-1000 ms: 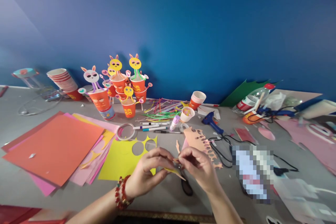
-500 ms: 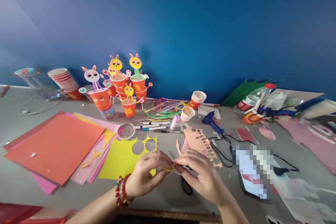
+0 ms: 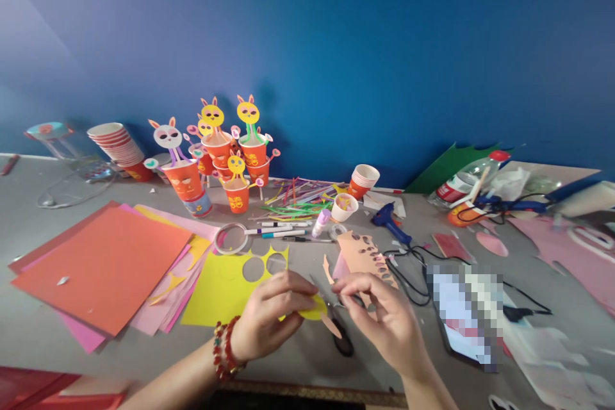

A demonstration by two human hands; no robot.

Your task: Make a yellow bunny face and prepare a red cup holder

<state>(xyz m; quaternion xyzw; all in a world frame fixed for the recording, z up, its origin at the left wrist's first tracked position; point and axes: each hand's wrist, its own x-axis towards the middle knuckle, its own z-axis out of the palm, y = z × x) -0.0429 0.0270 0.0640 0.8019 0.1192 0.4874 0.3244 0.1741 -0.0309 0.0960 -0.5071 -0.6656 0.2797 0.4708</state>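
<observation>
My left hand (image 3: 276, 314) pinches a yellow paper circle (image 3: 314, 309), and a peach paper ear (image 3: 331, 327) sticks out from its lower right edge. Just to the right, my right hand (image 3: 379, 317) is apart from the circle, thumb and index finger curled together. What is between those fingertips, if anything, is too small to make out. Scissors (image 3: 343, 341) with dark handles lie on the table below and between the hands. Behind my left hand is a yellow sheet (image 3: 216, 288) with round holes; beyond my right hand lies a peach sheet (image 3: 360, 256) with many cut-outs.
Orange paper cups (image 3: 237, 195) with rabbit figures stand at the back left. Coloured sheets (image 3: 106, 262) are piled at left. Markers (image 3: 283, 232), a glue stick (image 3: 321, 223) and a scrap cup (image 3: 344, 206) are ahead. A blue glue gun (image 3: 391, 224) and a phone (image 3: 464, 320) lie right.
My hands were together over the folded or edge-on yellow paper. Now my right hand has drawn away to the right, and the circle with its peach ear shows in my left.
</observation>
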